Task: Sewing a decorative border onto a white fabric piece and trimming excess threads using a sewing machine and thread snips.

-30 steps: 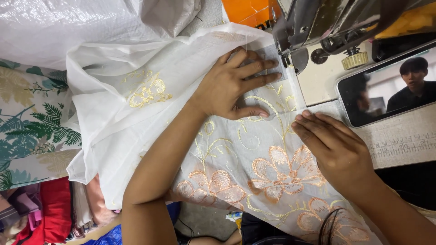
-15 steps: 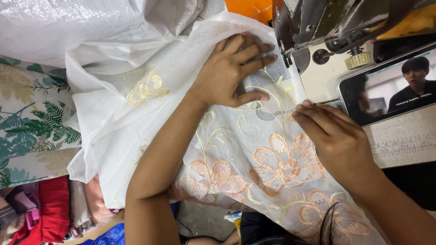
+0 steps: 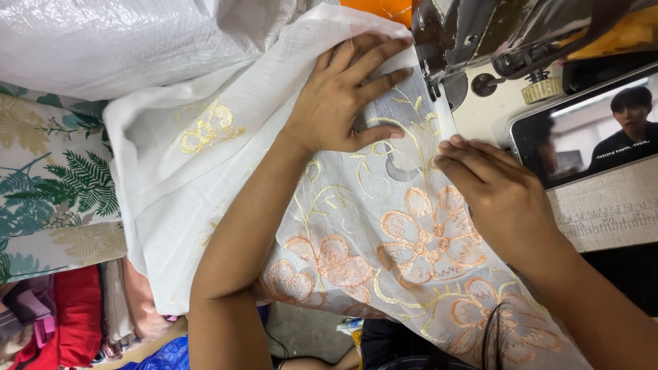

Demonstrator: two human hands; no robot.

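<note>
Left hand (image 3: pixel 343 96), fingers spread, pressed flat on the white embroidered cloth (image 3: pixel 384 233), fingertips just short of the sewing machine (image 3: pixel 480 41). Right hand (image 3: pixel 504 199), fingers together, rests on the cloth's edge. A phone (image 3: pixel 589 130) lies just beyond the right hand.

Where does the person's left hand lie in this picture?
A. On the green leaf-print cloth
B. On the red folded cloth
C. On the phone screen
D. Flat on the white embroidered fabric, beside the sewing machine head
D: the left hand lies flat with spread fingers on the white sheer fabric with peach flower embroidery, just left of the dark metal sewing machine head.
</note>
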